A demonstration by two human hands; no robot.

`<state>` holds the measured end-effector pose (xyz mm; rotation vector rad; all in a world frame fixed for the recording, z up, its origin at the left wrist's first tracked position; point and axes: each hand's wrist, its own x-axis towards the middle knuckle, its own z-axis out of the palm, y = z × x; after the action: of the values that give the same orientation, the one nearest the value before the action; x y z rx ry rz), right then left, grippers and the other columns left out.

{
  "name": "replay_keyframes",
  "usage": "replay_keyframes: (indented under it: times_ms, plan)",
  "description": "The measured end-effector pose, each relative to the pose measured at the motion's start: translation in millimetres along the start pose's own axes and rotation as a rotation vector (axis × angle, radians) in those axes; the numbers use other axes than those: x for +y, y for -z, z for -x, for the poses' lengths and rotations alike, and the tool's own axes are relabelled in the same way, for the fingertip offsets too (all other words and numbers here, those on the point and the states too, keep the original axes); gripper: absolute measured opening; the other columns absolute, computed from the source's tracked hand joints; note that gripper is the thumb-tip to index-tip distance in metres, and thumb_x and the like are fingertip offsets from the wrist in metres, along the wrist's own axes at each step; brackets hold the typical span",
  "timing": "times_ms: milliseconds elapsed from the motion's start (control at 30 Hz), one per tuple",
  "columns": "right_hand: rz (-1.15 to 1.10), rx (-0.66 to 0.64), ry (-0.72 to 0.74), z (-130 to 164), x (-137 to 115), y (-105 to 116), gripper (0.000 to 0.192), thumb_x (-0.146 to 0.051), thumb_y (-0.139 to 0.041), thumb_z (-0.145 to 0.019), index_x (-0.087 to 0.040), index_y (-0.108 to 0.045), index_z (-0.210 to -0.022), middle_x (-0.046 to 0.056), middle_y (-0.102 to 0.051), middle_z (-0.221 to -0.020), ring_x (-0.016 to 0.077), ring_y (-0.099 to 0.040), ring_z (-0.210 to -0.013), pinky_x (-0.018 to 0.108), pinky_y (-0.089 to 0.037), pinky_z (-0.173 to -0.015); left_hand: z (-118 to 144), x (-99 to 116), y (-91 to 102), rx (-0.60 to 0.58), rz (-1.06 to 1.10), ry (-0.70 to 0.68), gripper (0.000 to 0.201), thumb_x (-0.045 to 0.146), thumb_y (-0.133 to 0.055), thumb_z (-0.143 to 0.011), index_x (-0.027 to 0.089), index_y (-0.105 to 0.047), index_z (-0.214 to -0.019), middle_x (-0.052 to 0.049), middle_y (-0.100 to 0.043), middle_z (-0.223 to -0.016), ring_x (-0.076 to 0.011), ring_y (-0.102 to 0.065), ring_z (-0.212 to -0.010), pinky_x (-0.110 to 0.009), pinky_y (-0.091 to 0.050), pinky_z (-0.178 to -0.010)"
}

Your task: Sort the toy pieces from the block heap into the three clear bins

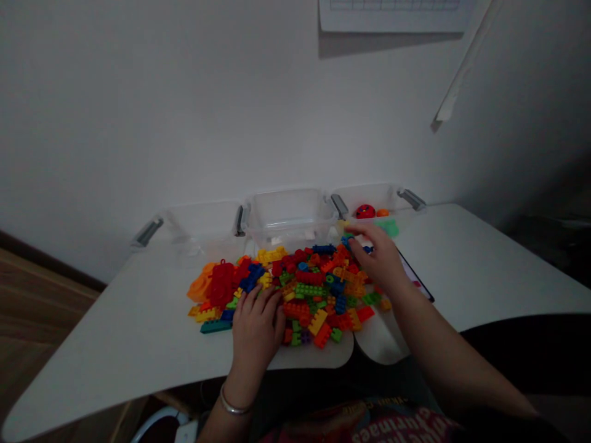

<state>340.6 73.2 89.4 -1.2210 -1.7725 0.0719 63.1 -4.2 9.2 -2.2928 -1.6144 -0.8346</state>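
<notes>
While both hands work the heap, noting layout left to right. Far left: clear plastic bin with grey handle [194, 224], looks bare inside. Near it, orange and red large toy pieces [215, 284] at heap's left edge. Left hand [256, 326], silver bangle on wrist, resting palm-down on near-left side of pile of multicoloured plastic building bricks [309, 292] on white table [115, 332]; fingers spread flat, clamped on nothing visible. Middle clear bin [290, 218] just beyond pile. Right hand [381, 258] at far-right edge of pile, fingertips pinched around small blue brick [347, 240], near right clear bin [369, 200] holding red and orange bits. Judgement: best kept a two-finger pinch, lifted straight up, left hand steadying heap so neighbours stay put.
</notes>
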Motion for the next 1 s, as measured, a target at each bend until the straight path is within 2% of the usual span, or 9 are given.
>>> replay_keyframes:
  times_ms: [100,200,367,467,700,867,1000]
  plan:
    - [-0.027,-0.277,0.084,31,-21,-20,0.030,-0.029,-0.056,-0.087,-0.026,-0.065,-0.116,0.007,-0.069,-0.117,0.0259,-0.060,-0.112,0.049,-0.044,-0.103,0,0,-0.2,0.005,0.017,0.007,0.027,0.025,-0.054,-0.087,0.023,-0.069,-0.109,-0.006,-0.071,-0.115,-0.0329,-0.055,-0.119,-0.052,-0.039,-0.103]
    - [0.026,-0.344,0.079,53,-30,-38,0.035,-0.024,-0.059,-0.086,-0.023,-0.064,-0.120,0.008,-0.068,-0.120,0.0273,-0.057,-0.114,0.051,-0.043,-0.104,-1,0,0.2,-0.013,0.030,0.016,0.027,0.025,-0.053,-0.087,0.023,-0.069,-0.110,-0.007,-0.071,-0.116,-0.0331,-0.054,-0.120,-0.053,-0.038,-0.103]
    - [0.078,-0.307,0.070,65,-29,-50,0.039,-0.021,-0.060,-0.086,-0.025,-0.062,-0.124,0.007,-0.069,-0.119,0.0298,-0.054,-0.118,0.059,-0.035,-0.109,-1,0,0.2,-0.020,0.028,0.010,0.028,0.025,-0.053,-0.088,0.022,-0.069,-0.110,-0.007,-0.071,-0.115,-0.0334,-0.054,-0.120,-0.054,-0.037,-0.104]
    - [0.074,-0.291,0.074,64,-26,-52,0.036,-0.018,-0.058,-0.086,-0.028,-0.065,-0.120,0.005,-0.071,-0.114,0.0288,-0.056,-0.116,0.059,-0.034,-0.110,-1,1,0.3,0.000,0.027,0.015,0.028,0.025,-0.052,-0.088,0.023,-0.069,-0.110,-0.006,-0.071,-0.114,-0.0322,-0.054,-0.119,-0.052,-0.037,-0.105]
    - [0.038,-0.214,0.055,66,-22,-46,0.021,-0.018,-0.059,-0.086,-0.027,-0.070,-0.102,0.006,-0.073,-0.099,0.0274,-0.063,-0.100,0.050,-0.048,-0.093,-2,2,0.5,0.010,0.044,0.018,0.029,0.025,-0.054,-0.087,0.025,-0.068,-0.112,-0.005,-0.072,-0.114,-0.0331,-0.055,-0.119,-0.055,-0.031,-0.109]
    - [-0.005,-0.082,0.014,81,-14,-36,0.022,-0.023,-0.058,-0.087,-0.025,-0.066,-0.107,0.007,-0.072,-0.100,0.0272,-0.064,-0.096,0.048,-0.048,-0.090,2,-1,2.0,0.047,0.055,0.003,0.036,0.025,-0.051,-0.088,0.024,-0.062,-0.123,-0.007,-0.071,-0.118,-0.0298,-0.056,-0.119,-0.055,-0.021,-0.115]
    - [-0.017,-0.074,0.068,93,-6,-32,0.022,-0.024,-0.056,-0.089,-0.027,-0.065,-0.109,0.006,-0.072,-0.100,0.0263,-0.064,-0.095,0.047,-0.048,-0.088,5,-4,6.6,0.077,0.053,-0.063,0.040,0.023,-0.051,-0.087,0.024,-0.060,-0.126,-0.007,-0.070,-0.120,-0.0282,-0.055,-0.121,-0.054,-0.017,-0.117]
